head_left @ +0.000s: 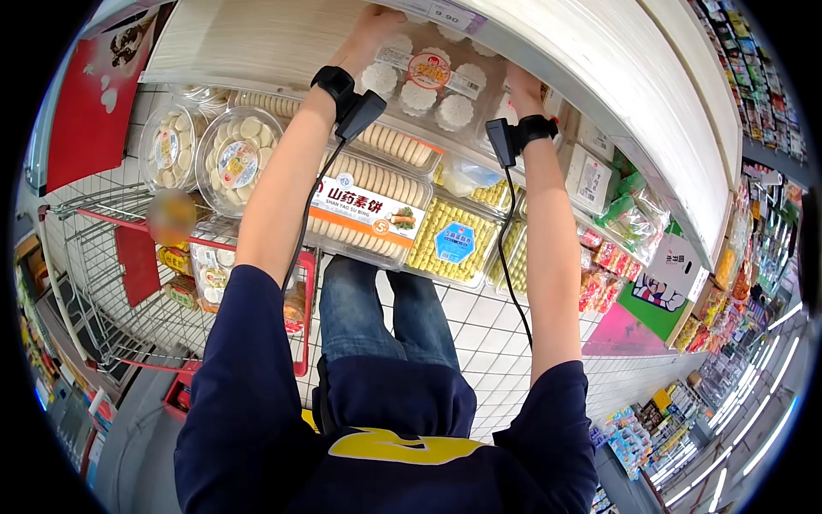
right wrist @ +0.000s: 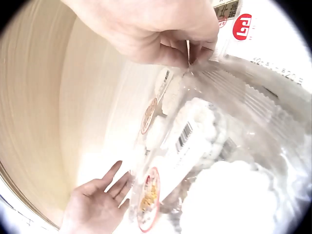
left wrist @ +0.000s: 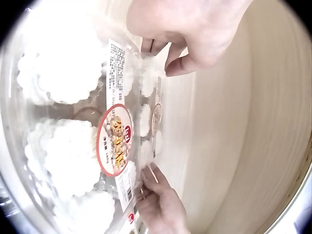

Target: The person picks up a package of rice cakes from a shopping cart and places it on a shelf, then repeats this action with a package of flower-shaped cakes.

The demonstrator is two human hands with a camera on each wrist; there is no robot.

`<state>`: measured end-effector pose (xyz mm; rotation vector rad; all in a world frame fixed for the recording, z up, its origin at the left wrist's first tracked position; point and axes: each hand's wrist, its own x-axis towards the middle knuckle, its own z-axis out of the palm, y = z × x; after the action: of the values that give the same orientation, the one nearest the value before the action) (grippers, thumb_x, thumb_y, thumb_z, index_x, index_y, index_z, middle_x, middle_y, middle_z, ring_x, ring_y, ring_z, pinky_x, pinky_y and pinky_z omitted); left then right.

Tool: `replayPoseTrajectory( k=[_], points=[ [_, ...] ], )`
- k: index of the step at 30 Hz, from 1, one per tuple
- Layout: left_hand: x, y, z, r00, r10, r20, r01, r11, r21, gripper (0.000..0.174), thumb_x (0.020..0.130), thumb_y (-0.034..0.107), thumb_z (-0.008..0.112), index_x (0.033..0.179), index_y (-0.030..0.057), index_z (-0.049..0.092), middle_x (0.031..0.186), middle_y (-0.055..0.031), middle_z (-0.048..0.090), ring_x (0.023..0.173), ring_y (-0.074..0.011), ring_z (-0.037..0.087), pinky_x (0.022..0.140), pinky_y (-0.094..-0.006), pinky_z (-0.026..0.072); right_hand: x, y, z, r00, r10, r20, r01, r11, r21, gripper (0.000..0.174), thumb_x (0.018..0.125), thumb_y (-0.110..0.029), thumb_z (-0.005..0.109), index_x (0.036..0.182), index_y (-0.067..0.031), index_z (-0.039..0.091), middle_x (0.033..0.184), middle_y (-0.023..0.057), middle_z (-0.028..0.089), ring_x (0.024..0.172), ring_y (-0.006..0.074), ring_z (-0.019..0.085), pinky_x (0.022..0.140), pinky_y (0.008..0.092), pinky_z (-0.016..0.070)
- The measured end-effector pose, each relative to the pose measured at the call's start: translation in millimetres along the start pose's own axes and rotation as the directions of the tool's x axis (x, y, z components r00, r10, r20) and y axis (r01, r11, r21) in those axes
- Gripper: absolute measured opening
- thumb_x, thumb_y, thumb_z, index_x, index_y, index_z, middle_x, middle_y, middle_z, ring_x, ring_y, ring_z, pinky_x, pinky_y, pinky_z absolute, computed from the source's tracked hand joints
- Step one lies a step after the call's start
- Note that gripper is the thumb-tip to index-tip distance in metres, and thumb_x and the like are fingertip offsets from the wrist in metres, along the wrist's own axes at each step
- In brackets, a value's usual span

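A clear plastic pack of white, scalloped round cakes with a round red-rimmed label lies on the shelf between my hands. My right hand pinches its crimped wrapper edge between thumb and fingers. At the other end is my left hand, its fingertips partly hidden in the head view. The right wrist view shows this left hand with fingers extended and spread, close to the pack's side. A second pack with the same round label shows behind the first, against the pale wooden shelf surface.
A white shelf board overhangs on the right. Trays of biscuits and yellow-green pastries sit nearer my body. Round tubs stand at left, beside a wire shopping cart. Cables run from both wrist cameras.
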<state>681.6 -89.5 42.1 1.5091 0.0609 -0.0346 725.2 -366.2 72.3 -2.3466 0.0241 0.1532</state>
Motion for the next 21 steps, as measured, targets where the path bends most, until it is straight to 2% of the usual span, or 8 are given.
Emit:
replayPoseTrajectory(
  k=[1,4,6,10,12,16,19,21],
  points=[
    [-4.6,-2.1,4.0,1.0,0.001,0.0,-0.001,1.0,-0.001,0.043,0.088,0.02,0.057,0.124,-0.0019,0.051,0.127,-0.01,0.053,0.117,-0.0187,0.046,0.1,-0.0319,0.0341,4.6,6.6,7.4,0.99,-0.131,-0.052,0.125,0.987,-0.1,0.034,0.088,-0.019,0.048,0.111,0.0044,0.056,0.115,0.0223,0.058,0.106,0.0355,0.053,0.092,0.0376,0.0387],
    [-8.1,-10.3,13.5,0.987,0.114,-0.117,-0.133,0.976,-0.173,0.067,0.091,0.027,0.055,0.145,0.0053,0.022,0.145,-0.0083,0.033,0.131,-0.0169,0.03,0.107,-0.0276,0.0248,11.4,20.2,15.5,0.987,-0.156,-0.031,0.149,0.974,-0.168,0.034,0.085,-0.017,0.047,0.11,0.0042,0.056,0.113,0.0239,0.058,0.106,0.0385,0.052,0.091,0.0387,0.0389],
    [6.9,-13.4,17.8,0.953,0.242,-0.183,-0.179,0.935,0.306,0.034,0.085,0.023,0.056,0.106,-0.0028,0.062,0.105,-0.0095,0.064,0.095,-0.0179,0.056,0.086,-0.0306,0.0416,10.9,25.2,19.9,0.98,-0.19,-0.052,0.176,0.963,-0.207,0.034,0.083,-0.016,0.049,0.108,0.0042,0.057,0.111,0.0239,0.059,0.105,0.039,0.052,0.09,0.0394,0.0395],
    [10.8,-23.5,5.1,0.977,0.213,0.02,-0.179,0.761,0.623,0.035,0.086,0.026,0.055,0.104,-0.0024,0.062,0.107,-0.0096,0.062,0.099,-0.0204,0.056,0.086,-0.0316,0.0416,8.9,19.6,19.6,0.966,-0.207,-0.152,0.189,0.974,-0.122,0.033,0.077,-0.013,0.053,0.104,0.0042,0.059,0.107,0.0233,0.061,0.102,0.0376,0.055,0.087,0.04,0.0415],
    [12.3,-26.9,4.3,0.999,0.009,-0.04,0.016,0.814,0.581,0.059,0.086,0.042,0.048,0.132,0.0056,0.046,0.145,-0.0192,0.032,0.136,-0.0353,0.024,0.111,-0.0539,0.0082,8.0,16.1,17.1,0.974,-0.199,-0.104,0.188,0.976,-0.112,0.032,0.076,-0.011,0.053,0.104,0.004,0.059,0.105,0.0229,0.061,0.1,0.0368,0.056,0.086,0.0398,0.0419],
    [4.8,-21.0,2.9,0.995,0.074,-0.069,-0.032,0.877,0.479,0.058,0.087,0.04,0.048,0.132,0.0035,0.047,0.145,-0.0204,0.032,0.138,-0.0347,0.022,0.111,-0.0525,0.0081,1.1,4.8,17.8,0.972,-0.19,-0.138,0.19,0.982,-0.017,0.034,0.077,-0.009,0.051,0.108,0.0034,0.058,0.105,0.0222,0.061,0.098,0.0349,0.056,0.085,0.0394,0.0416],
    [-10.8,-1.9,4.4,0.993,0.054,-0.105,-0.014,0.939,0.343,0.054,0.088,0.036,0.05,0.129,0.0012,0.049,0.141,-0.0219,0.038,0.135,-0.0328,0.029,0.109,-0.0449,0.0209,-9.5,-5.8,15.3,0.935,-0.296,-0.195,0.283,0.955,-0.092,0.036,0.081,-0.01,0.049,0.113,0.0048,0.054,0.111,0.0222,0.059,0.101,0.0352,0.054,0.088,0.0387,0.0401],
    [-20.3,17.2,7.2,0.972,0.153,-0.178,-0.092,0.946,0.311,0.039,0.09,0.029,0.053,0.115,-0.0003,0.057,0.108,-0.007,0.061,0.098,-0.0165,0.054,0.086,-0.0271,0.0394,-13.0,-14.3,10.5,0.959,-0.227,-0.169,0.225,0.974,-0.029,0.036,0.083,-0.01,0.048,0.115,0.0055,0.053,0.113,0.0226,0.058,0.103,0.0357,0.053,0.09,0.0377,0.0392]
  ],
)
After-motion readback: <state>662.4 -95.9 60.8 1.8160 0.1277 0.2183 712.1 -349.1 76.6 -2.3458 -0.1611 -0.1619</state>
